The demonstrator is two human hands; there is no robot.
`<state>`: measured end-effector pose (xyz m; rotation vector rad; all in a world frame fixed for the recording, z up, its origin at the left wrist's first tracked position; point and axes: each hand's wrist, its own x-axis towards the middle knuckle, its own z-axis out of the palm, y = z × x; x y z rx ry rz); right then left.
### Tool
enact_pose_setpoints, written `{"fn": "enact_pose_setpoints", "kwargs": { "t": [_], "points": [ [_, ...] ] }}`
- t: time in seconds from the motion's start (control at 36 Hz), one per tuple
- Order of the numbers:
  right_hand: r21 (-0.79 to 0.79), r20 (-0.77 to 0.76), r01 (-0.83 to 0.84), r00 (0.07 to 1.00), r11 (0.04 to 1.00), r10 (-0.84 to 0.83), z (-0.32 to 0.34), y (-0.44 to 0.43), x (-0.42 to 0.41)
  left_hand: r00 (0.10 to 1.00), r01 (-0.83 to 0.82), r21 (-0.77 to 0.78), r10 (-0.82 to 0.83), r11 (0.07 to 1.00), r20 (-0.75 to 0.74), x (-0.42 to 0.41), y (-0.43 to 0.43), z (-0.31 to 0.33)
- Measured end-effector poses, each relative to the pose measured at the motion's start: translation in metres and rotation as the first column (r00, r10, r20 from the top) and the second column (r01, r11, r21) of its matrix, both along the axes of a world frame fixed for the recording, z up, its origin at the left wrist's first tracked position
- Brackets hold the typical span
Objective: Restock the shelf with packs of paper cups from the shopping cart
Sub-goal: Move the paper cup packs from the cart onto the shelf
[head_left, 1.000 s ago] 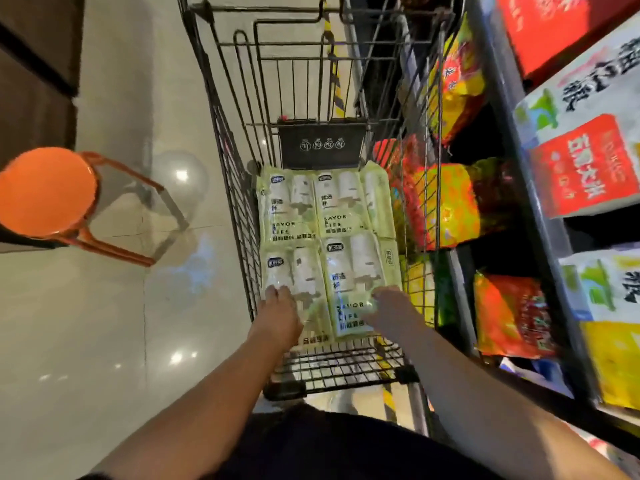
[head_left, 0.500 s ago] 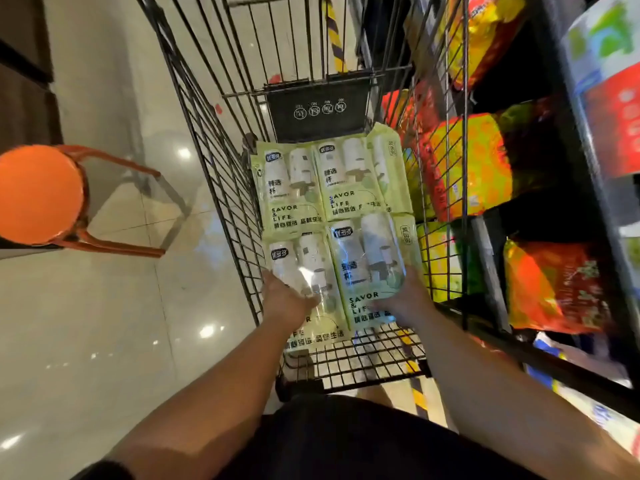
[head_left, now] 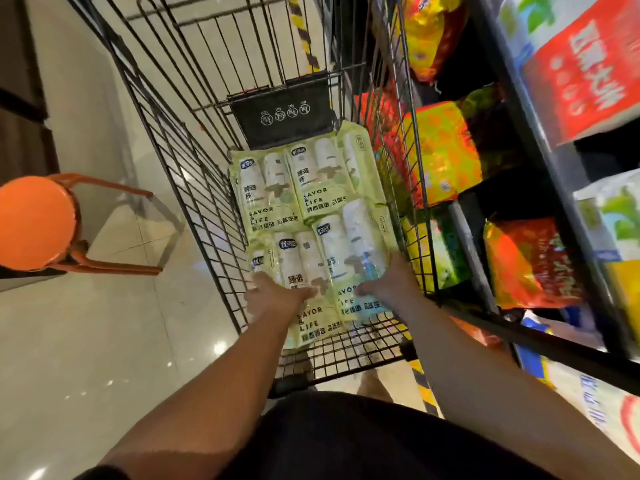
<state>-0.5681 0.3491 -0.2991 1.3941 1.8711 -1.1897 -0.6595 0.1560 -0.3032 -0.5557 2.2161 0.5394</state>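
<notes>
Head view: our left grip (head_left: 277, 297) pinches the left pack (head_left: 299, 261); right grip (head_left: 389, 282) pinches the right pack (head_left: 349, 240), now raised higher.

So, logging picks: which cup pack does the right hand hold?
The near-right pack; the right hand grips its lower part, the left hand grips the near-left pack.

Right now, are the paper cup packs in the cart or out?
In: green packs lie flat inside the cart; left hand and right hand each grip a near one.
</notes>
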Motion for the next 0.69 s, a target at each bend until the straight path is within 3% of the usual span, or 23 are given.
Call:
{"fn": "enact_pose_setpoints", "kwargs": {
  "t": [0.11, 0.5, 0.69],
  "points": [
    [0.008, -0.01, -0.037, 0.999, 0.999, 0.037, 0.009, -0.006, 0.004, 0.996, -0.081, 0.185, 0.074, 0.979, 0.044, 0.017, 0.007, 0.012],
    [-0.02, -0.303, -0.004, 0.953, 1.0, -0.003, 0.087, -0.016, 0.072, 0.97, -0.038, 0.322, 0.112, 0.946, -0.215, 0.054, -0.017, 0.112],
    [0.074, -0.386, -0.011, 0.922, 0.997, 0.039, 0.129, -0.009, 0.087, 0.925, -0.018, 0.43, 0.178, 0.903, -0.335, 0.082, -0.012, 0.159]
  ]
}}
